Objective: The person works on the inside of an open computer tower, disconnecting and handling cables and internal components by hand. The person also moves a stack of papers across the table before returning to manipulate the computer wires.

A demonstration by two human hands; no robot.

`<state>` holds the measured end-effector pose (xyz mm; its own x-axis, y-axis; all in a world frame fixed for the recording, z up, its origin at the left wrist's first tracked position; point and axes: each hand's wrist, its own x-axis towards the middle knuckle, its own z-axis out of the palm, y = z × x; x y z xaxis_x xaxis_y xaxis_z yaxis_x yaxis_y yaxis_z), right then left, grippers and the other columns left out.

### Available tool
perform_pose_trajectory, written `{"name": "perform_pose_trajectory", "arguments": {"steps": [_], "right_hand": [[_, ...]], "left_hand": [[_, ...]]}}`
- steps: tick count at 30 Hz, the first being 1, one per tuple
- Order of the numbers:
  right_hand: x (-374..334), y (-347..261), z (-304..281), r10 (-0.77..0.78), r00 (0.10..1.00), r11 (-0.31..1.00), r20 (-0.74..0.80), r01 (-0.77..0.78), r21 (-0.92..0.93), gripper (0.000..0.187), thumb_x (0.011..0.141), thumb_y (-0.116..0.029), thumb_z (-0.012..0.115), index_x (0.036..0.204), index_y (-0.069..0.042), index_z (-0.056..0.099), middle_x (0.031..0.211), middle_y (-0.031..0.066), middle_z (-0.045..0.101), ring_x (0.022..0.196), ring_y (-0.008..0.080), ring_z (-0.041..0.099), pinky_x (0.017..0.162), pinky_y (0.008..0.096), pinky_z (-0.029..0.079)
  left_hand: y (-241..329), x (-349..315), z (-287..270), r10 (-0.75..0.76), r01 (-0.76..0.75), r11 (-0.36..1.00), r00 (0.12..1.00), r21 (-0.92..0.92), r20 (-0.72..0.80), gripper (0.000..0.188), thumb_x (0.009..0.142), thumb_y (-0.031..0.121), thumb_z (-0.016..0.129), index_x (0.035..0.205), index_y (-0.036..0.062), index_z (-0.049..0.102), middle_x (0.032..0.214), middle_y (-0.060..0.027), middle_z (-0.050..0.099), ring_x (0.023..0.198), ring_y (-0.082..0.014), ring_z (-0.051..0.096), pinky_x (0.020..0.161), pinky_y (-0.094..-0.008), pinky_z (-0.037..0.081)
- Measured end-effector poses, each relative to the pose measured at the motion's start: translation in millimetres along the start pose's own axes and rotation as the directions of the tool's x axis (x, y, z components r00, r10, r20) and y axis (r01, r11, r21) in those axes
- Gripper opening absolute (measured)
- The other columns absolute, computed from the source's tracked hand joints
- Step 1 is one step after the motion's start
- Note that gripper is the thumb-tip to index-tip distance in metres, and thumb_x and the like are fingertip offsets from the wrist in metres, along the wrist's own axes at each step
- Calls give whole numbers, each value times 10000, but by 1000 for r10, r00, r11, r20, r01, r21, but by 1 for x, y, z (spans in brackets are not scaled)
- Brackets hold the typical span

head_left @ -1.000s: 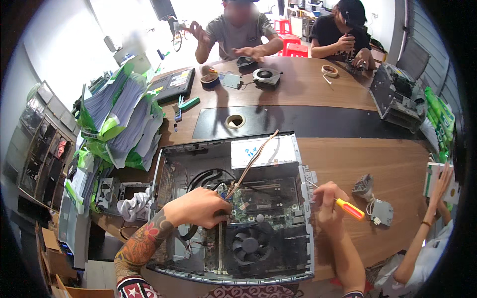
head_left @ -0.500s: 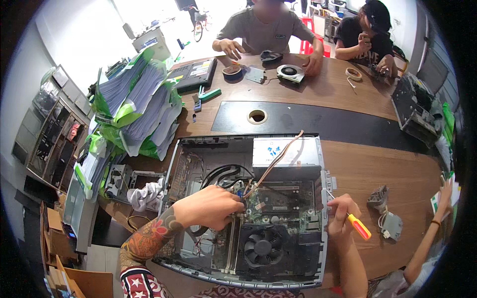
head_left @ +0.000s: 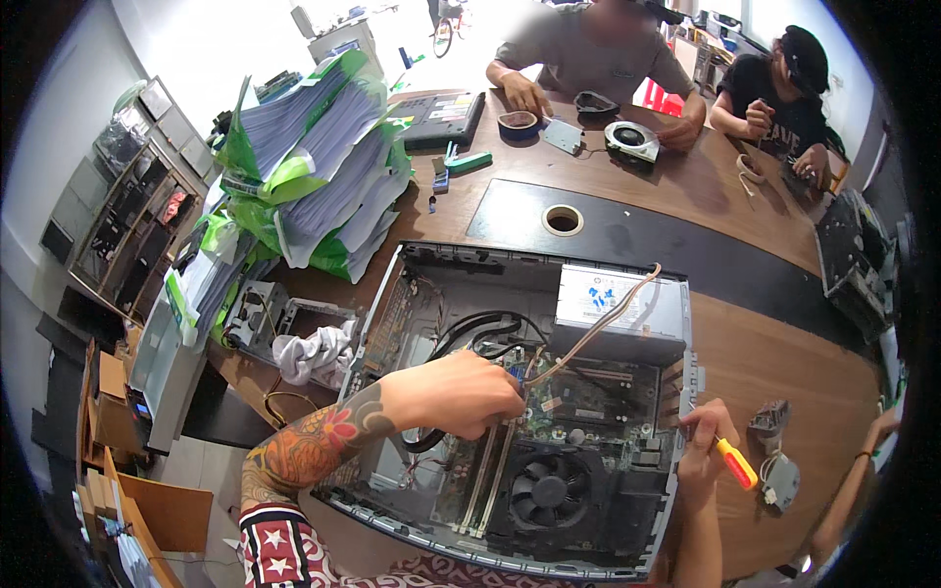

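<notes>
An opened desktop computer case (head_left: 681, 461) lies flat in front of me. Over its motherboard (head_left: 578, 407) reaches my left hand (head_left: 466, 392), fingers bent and closed beside the cables and a small blue connector (head_left: 516, 373); the fingertips are hidden, so what they pinch cannot be made out. My right hand (head_left: 704, 446), at the case's right edge, is closed around a screwdriver (head_left: 737, 465) with a yellow and red handle. A silver power supply (head_left: 619, 312) fills the far right corner, with brown-white wires (head_left: 598, 328) running across it. Nearest me in the case is a black cooling fan (head_left: 546, 487).
Left of the case stand a tall stack of papers (head_left: 314, 167) and a grey cloth (head_left: 314, 353). Farther off lie a laptop (head_left: 441, 120), tape rolls (head_left: 564, 220) and a blower fan (head_left: 632, 143). Small metal parts (head_left: 779, 480) sit at the right. Two people sit across the table.
The view has shifted, so the scene sits farther right. Both hands keep their places at the case, the left still among the cables and the right still holding the screwdriver.
</notes>
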<state>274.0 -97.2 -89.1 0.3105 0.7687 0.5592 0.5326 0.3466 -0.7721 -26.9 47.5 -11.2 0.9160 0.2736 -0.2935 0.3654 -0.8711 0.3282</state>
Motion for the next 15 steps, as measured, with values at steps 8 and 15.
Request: {"name": "perform_pose_trajectory", "arguments": {"steps": [8,15], "right_hand": [[1,-2,5,1,1000,998,-17,0,63,330,1028,-170,440,760,-15,555,662,55,490,615,137,429,558,289,319],[0,-1,5,47,999,994,-24,-44,103,363,1044,-188,416,759,-7,547,688,41,486,636,116,412,572,273,310]], "left_hand": [[2,1,2,-7,7,1000,1000,15,1,213,674,74,671,886,57,652,841,-100,607,816,-347,640,654,-471,495],[0,1,-3,-12,12,1000,1000,-1,15,204,685,86,672,886,54,664,835,-109,613,809,-351,644,671,-473,507]]}}
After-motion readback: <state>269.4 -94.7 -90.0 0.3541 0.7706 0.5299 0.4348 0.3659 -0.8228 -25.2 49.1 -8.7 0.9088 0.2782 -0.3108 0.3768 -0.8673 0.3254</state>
